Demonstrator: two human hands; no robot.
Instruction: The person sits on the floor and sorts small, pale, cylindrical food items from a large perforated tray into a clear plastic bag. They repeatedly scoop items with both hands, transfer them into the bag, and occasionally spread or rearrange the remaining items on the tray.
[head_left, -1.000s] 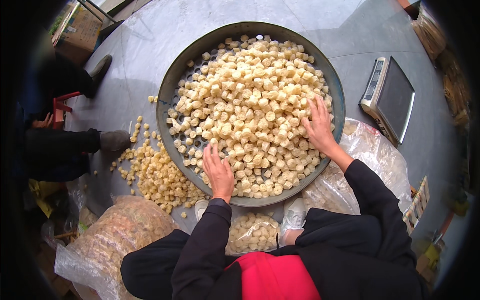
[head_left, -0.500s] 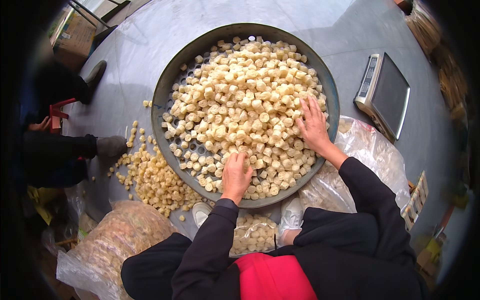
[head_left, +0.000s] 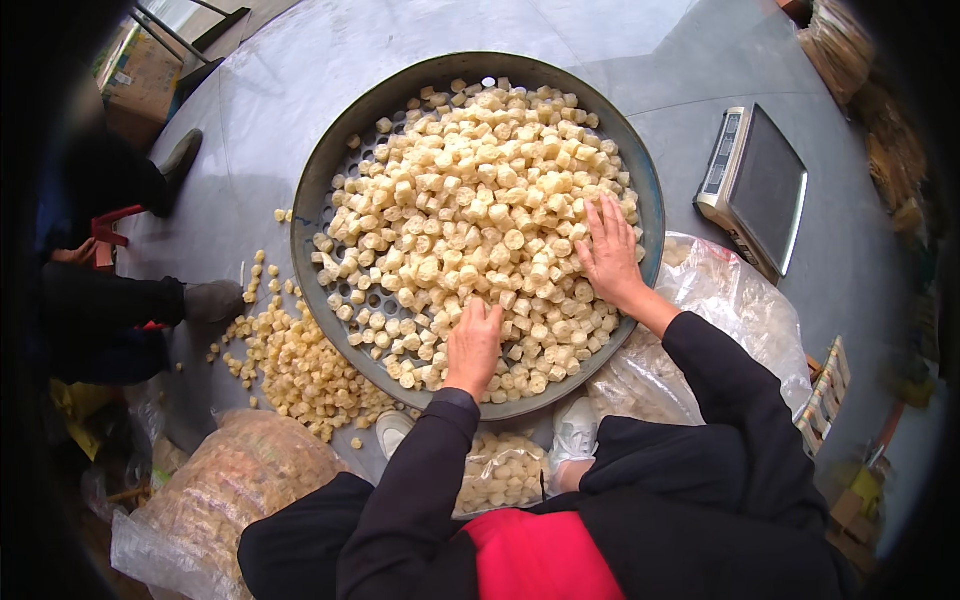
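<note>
A heap of pale yellow, short cylindrical pieces point(head_left: 470, 215) fills a large round dark metal sieve point(head_left: 318, 165) with holes in its base. At the near side of the heap, my left hand point(head_left: 474, 348) has its fingers bent and drawn together among the pieces; whatever is under its fingertips is hidden. My right hand point(head_left: 612, 258) lies on the right slope of the heap, palm down with fingers outstretched, touching the pieces. Bare perforated metal shows along the sieve's left side.
More pieces point(head_left: 310, 370) lie spilled on the floor left of the sieve. Full plastic bags stand at near left point(head_left: 240, 480), right point(head_left: 715, 320) and between my feet point(head_left: 503, 472). A weighing scale point(head_left: 760, 190) sits at right. Another person's shoe point(head_left: 213, 300) is at left.
The whole view has shifted slightly. My left hand has moved a little rightward against the sieve, its fingers closer together. My right hand stays on the heap's right slope.
</note>
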